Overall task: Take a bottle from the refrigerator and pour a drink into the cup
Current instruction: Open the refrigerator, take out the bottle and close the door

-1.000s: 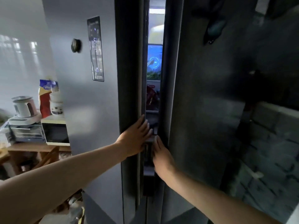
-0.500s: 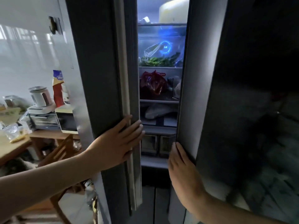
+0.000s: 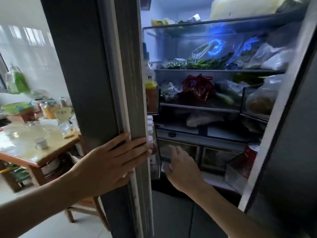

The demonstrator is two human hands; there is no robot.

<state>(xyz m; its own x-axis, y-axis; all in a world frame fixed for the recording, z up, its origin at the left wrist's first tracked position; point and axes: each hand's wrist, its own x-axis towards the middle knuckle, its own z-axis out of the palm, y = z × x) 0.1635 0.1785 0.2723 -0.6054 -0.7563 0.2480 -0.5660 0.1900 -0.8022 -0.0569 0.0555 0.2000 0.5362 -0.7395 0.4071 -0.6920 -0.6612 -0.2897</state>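
1. My left hand (image 3: 109, 162) lies flat on the edge of the left refrigerator door (image 3: 96, 83), fingers (image 3: 135, 143) straight and spread, wrapping nothing.
2. My right hand (image 3: 181, 167) hangs in the gap between the doors, fingers loosely extended, holding nothing, in front of the lower drawers (image 3: 197, 152).
3. The refrigerator (image 3: 214, 73) is open; the right door (image 3: 291, 117) stands at 3 o'clock.
4. A bottle (image 3: 151, 93) with a yellow cap stands in the left door rack, at 11 o'clock from my right hand, apart from it.
5. A red can (image 3: 250, 152) sits in the right door rack at 3 o'clock from my right hand.
6. A white cup (image 3: 41, 143) stands on the table (image 3: 22, 152) at 9 o'clock, beyond the left door.
7. The shelves (image 3: 219, 71) hold bagged greens.
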